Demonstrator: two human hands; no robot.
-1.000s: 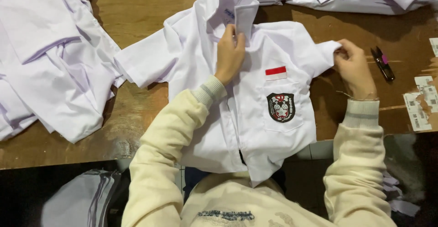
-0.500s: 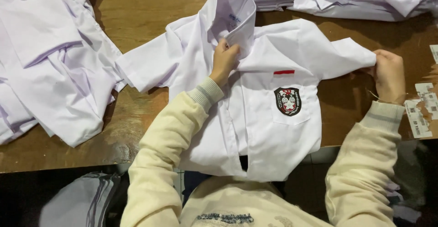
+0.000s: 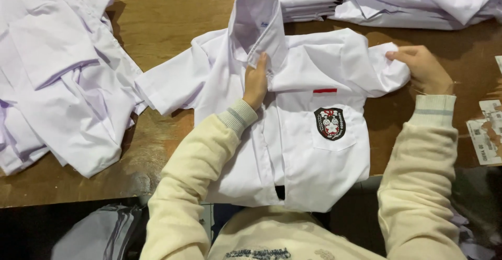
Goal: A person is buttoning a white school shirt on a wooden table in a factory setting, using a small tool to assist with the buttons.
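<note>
Two shirt piles [image 3: 57, 77], paper tags [image 3: 483, 137] beside shirt [image 3: 293, 150]

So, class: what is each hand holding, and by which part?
The right hand grips the white short-sleeved cotton shirt by its sleeve end. The left hand presses the shirt's front just below the collar, rather than gripping.

Your left hand [image 3: 255, 83] presses flat, fingers together, below the white cotton shirt's collar [image 3: 260, 27]; your right hand [image 3: 424, 70] pinches right of it.
</note>
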